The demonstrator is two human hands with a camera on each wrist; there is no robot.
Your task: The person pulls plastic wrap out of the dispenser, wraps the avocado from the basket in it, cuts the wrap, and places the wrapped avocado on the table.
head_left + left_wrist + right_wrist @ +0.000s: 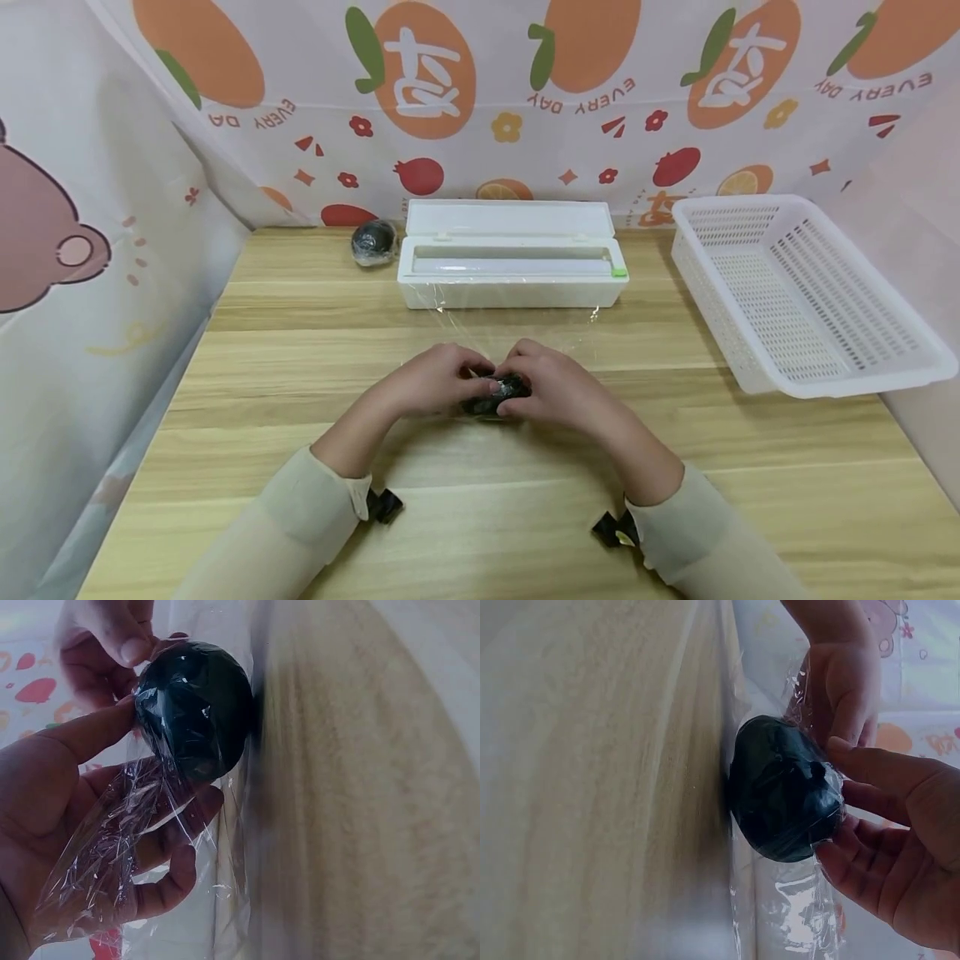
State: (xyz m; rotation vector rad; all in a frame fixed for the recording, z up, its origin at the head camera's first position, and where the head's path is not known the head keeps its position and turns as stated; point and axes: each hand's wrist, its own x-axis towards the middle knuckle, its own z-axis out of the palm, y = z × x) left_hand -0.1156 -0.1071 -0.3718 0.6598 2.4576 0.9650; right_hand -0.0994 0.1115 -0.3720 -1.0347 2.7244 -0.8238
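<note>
Two bare hands meet over a rounded, glossy, blackish-green object (512,387), which sits low at the middle of the pale wood-grain counter (487,517), directly in front of the person. The left hand (438,381) grips it from the left, thumb on its upper side and fingers bent; the right hand (553,387) holds the opposite side between thumb and curled fingers. Clear, crinkled plastic film (802,915) clings to the object's surface, and in the left wrist view a loose part of it drapes over the left palm and fingers. The film reaches back across the counter to a long white box-shaped dispenser (513,294), whose hinged white lid (510,218) stands raised. A pale roll (513,266) lies inside its slot, and a small bright-green tab (619,272) sits at the right end.

Just left of the dispenser rests a second dark, round object (374,242) wrapped in clear film. At the right of the counter stands a white perforated plastic basket (708,312), well apart from the hands. Behind everything hangs a white cloth (562,150) printed with orange fruit, red flowers and lettering. Beige sleeves (300,508) cover both forearms.
</note>
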